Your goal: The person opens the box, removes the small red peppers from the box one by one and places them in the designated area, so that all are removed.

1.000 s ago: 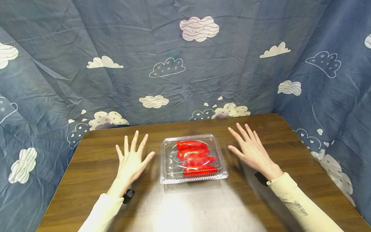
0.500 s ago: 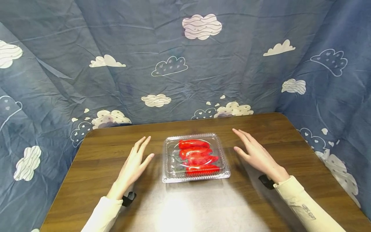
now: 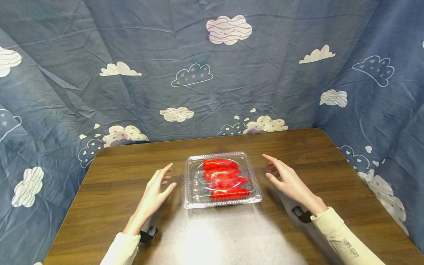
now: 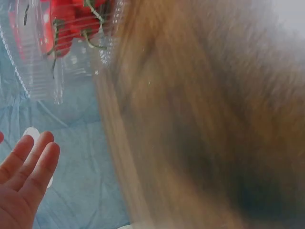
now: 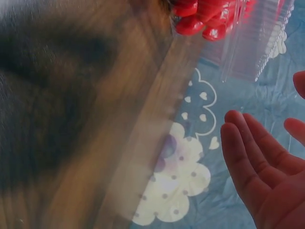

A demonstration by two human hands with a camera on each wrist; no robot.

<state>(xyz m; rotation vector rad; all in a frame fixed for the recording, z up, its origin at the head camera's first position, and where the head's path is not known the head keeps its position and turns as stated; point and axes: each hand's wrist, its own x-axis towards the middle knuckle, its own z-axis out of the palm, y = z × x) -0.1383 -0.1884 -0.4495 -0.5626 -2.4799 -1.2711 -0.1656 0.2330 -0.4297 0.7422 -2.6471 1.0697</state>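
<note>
In the head view a clear plastic clamshell box (image 3: 190,201) with its lid down sits on the wooden table. Several red peppers (image 3: 225,182) with green stems lie in rows inside it. My left hand (image 3: 153,193) hovers to the left of the box, fingers relaxed and slightly bent, thumb toward the box. On the other side, my right hand (image 3: 291,182) is held apart from the box in a similar pose, palm turned inward. Neither hand holds anything. The left wrist view shows the pepper stems (image 4: 88,36) at the box's end; the right wrist view shows the pepper tips (image 5: 189,25).
The dark wooden table (image 3: 112,176) has rounded far corners. A blue cloth curtain (image 3: 149,92) with white cloud prints hangs close behind its far edge and along the sides. Bright light reflects off the tabletop (image 3: 200,239) in front of the box.
Both hands have turned from palms down with fingers spread to palms facing inward, with fingers closer together and a little bent. The box has stayed in place.
</note>
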